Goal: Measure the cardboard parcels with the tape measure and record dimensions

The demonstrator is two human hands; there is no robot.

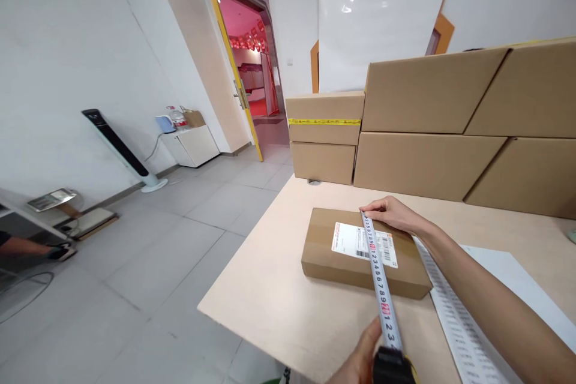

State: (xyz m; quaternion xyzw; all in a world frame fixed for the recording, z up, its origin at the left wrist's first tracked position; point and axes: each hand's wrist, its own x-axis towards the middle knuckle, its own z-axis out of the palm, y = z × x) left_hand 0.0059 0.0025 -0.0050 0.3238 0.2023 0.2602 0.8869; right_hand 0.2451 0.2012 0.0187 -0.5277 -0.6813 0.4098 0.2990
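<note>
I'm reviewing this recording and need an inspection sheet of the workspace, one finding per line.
Surface: pale wood-toned tabletop, level with nothing spilled seen.
Job's things: flat brown cardboard box bearing a white printed label; silver tape measure with black case, its blade drawn out across the box.
Clutter: white printed paper sheets right of the box; large brown cardboard cartons stacked behind.
Hands: left hand holds the case; right hand holds the blade's end at the box's far edge.
Cables: thin grey cord near the wall.
Surroundings: black tower fan, open yellow-edged door.
</note>
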